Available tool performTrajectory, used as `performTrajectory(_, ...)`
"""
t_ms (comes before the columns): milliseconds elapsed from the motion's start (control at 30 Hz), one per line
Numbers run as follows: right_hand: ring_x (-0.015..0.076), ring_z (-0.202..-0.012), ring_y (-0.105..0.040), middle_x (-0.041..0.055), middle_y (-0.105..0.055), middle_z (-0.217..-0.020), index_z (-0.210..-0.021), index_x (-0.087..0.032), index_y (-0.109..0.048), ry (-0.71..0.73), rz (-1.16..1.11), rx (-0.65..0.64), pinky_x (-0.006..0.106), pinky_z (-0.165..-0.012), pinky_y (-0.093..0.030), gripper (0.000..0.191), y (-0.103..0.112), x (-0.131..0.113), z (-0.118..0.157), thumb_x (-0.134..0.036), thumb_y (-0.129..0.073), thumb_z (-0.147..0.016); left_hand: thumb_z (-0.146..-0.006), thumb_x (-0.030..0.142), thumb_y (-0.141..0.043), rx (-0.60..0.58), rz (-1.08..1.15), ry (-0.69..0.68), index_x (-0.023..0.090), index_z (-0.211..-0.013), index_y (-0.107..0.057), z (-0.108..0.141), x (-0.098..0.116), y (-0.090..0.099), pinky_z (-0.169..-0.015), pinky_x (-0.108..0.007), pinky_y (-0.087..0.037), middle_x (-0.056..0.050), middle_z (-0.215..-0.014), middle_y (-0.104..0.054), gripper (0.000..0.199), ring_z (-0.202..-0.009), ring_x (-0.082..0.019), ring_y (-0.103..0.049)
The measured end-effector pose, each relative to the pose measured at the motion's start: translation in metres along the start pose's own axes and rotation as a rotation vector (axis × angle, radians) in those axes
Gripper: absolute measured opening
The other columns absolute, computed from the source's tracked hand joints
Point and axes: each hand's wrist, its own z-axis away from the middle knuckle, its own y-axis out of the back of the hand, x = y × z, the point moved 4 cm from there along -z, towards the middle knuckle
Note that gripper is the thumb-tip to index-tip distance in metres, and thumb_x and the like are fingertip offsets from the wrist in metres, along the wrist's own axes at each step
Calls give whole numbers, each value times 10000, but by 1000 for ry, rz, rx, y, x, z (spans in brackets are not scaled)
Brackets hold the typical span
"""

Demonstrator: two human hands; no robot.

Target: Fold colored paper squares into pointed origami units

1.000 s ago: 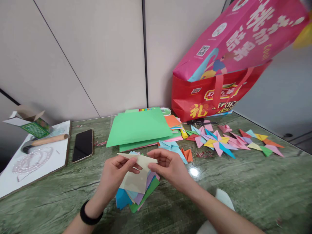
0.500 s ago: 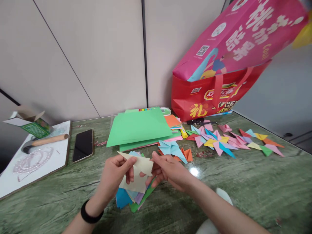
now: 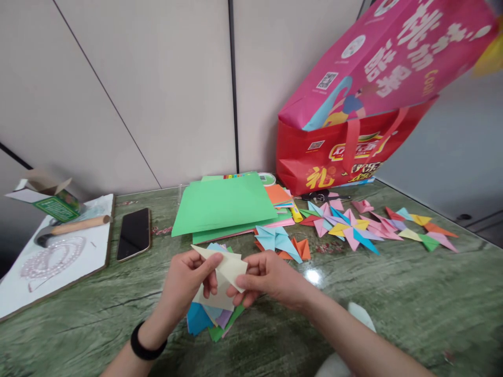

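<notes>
Folded cream paper (image 3: 231,272) is held over the loose coloured sheets (image 3: 199,319) on the bench (image 3: 98,309). Left hand (image 3: 190,276): pinching its left part, position unchanged. Right hand (image 3: 271,280): lower than half a second ago, thumb and fingers now gripping the lower right corner.

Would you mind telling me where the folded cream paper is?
In the head view, the folded cream paper is below and slightly left of centre, held between the left hand and right hand.
</notes>
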Motion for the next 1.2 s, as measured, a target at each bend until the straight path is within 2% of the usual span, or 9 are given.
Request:
performTrajectory(133,104,-526,-622,41,-662,-671,-738,-106,-650,51,23,33,209,-506,-499,325,1,0,-2,-425,-664,-682,-726,357,-642,-46,102,-8,135,-575,-570,-2,-2,-1,-344,-183,-383,16,-394,-585,278,-330,-90,-499)
performTrajectory(200,93,-484,-592,13,-622,-589,-730,-112,-664,117,120,95,207,-486,-484,302,4,-1,-4,-410,-610,-734,-721,387,-649,-101,192,-10,127,-720,-604,-2,-1,-3,-392,-200,-437,5,-487,-633,264,-411,-114,-562)
performTrajectory(300,85,-496,-555,9,-607,-674,-878,-158,-700,319,379,274,209,-472,-454,192,10,-7,-3,-234,-602,-731,-707,437,-652,-174,307,4,122,-912,-595,-1,1,-6,-513,-262,-521,-31,-640,-692,380,-554,-158,-635)
performTrajectory(433,135,-687,-574,33,-618,-800,-914,-203,-701,494,597,352,224,-544,-461,311,8,-12,1,-74,-583,-657,-658,328,-725,-97,315,51,120,-858,-612,-1,1,-4,-547,-241,-533,-20,-682,-706,310,-556,-134,-638)
performTrajectory(600,154,-777,-635,32,-661,-886,-965,-182,-635,344,406,262,251,-628,-518,383,6,-8,-1,-48,-503,-631,-638,239,-736,10,226,71,111,-720,-621,-2,0,1,-471,-194,-506,-12,-600,-710,190,-462,-119,-635)
performTrajectory(767,143,-617,-678,2,-679,-757,-918,-158,-626,188,187,260,257,-574,-531,251,11,-4,-4,-167,-512,-694,-652,242,-719,69,206,91,116,-752,-619,-4,-2,4,-421,-172,-486,-25,-595,-724,190,-443,-133,-653)
performTrajectory(967,154,-574,-679,23,-681,-673,-910,-142,-638,164,65,305,199,-442,-477,287,16,-2,-7,-334,-619,-696,-619,237,-743,80,253,121,101,-811,-610,-4,-3,3,-461,-180,-535,-28,-571,-720,271,-435,-133,-653)
performTrajectory(1100,141,-586,-674,37,-684,-672,-881,-126,-647,202,-38,297,249,-563,-538,345,14,-5,-7,-401,-657,-673,-605,233,-753,96,279,134,107,-780,-609,-3,-4,3,-484,-175,-549,-26,-602,-729,260,-463,-130,-663)
performTrajectory(1200,139,-556,-663,27,-674,-645,-891,-129,-644,189,24,305,239,-517,-531,378,13,-5,-6,-449,-641,-689,-599,252,-758,89,286,126,110,-772,-610,-3,-3,3,-488,-182,-549,-23,-603,-727,269,-464,-132,-663)
